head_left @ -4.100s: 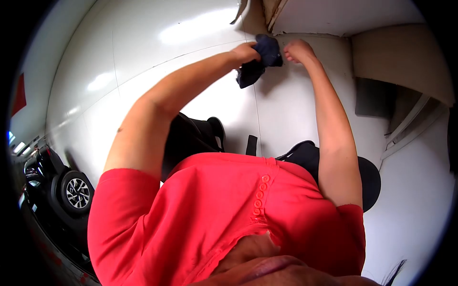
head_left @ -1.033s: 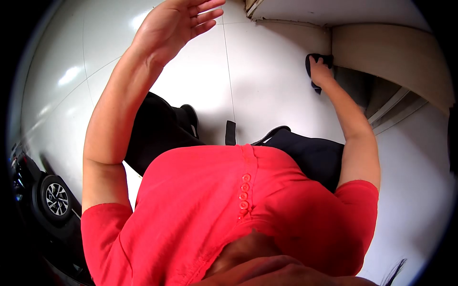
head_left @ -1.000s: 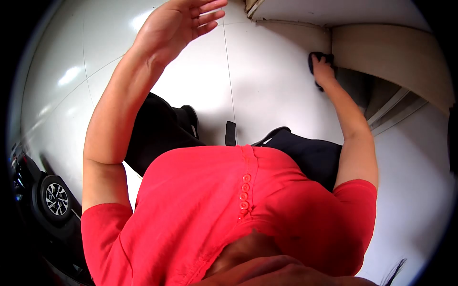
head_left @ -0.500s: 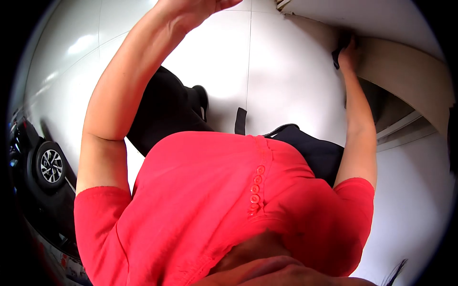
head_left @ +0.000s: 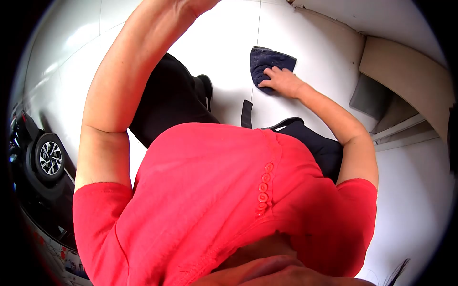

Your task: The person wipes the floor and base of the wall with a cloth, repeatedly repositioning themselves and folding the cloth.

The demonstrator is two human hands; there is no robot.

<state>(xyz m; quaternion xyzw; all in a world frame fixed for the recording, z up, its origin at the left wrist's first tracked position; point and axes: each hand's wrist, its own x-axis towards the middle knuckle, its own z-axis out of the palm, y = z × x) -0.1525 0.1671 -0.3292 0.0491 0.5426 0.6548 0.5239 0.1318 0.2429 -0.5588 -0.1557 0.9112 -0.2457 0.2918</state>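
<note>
My right hand (head_left: 282, 82) is on a dark blue cloth (head_left: 267, 58) that lies on the white tiled floor (head_left: 229, 43). Its bent fingers press into the near side of the cloth, where the fabric is bunched. The far part of the cloth spreads out past the fingertips, with small pale specks on it. At the top edge, only the wrist and heel of my left hand (head_left: 202, 5) show; the fingers are out of the picture.
To the right stands a beige curved panel (head_left: 405, 66), with a grey piece (head_left: 369, 97) and a pale bar beneath. A black strap-like piece (head_left: 246, 113) is close to my dark-clothed legs (head_left: 167, 95). A dark car with a wheel (head_left: 50, 157) stands at far left.
My right hand has come from the corner by the beige panel toward the middle, bringing the cloth, which now lies spread wider. My left hand has slipped farther out past the top edge.
</note>
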